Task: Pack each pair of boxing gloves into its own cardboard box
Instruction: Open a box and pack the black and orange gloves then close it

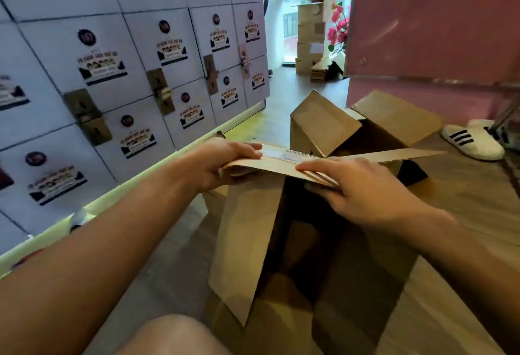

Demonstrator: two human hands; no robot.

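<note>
On the wooden floor beside the wall of white numbered lockers (pixel 112 59), a tall brown cardboard box (pixel 247 236) stands open right in front of the person, its long flap hanging down. Its inside is dark, and I can't tell whether any boxing gloves are in there; none show anywhere. Behind it sits a second open brown cardboard box (pixel 394 118). Across the near box lies a flat folded cardboard sheet (pixel 281 161). The left hand (pixel 222 160) grips one end and the right hand (pixel 363 188) pinches the near edge, fingers together on top. This looks like box preparation. Next, that flat piece needs opening out. A white striped slipper (pixel 472 143) rests well to the right.
</note>
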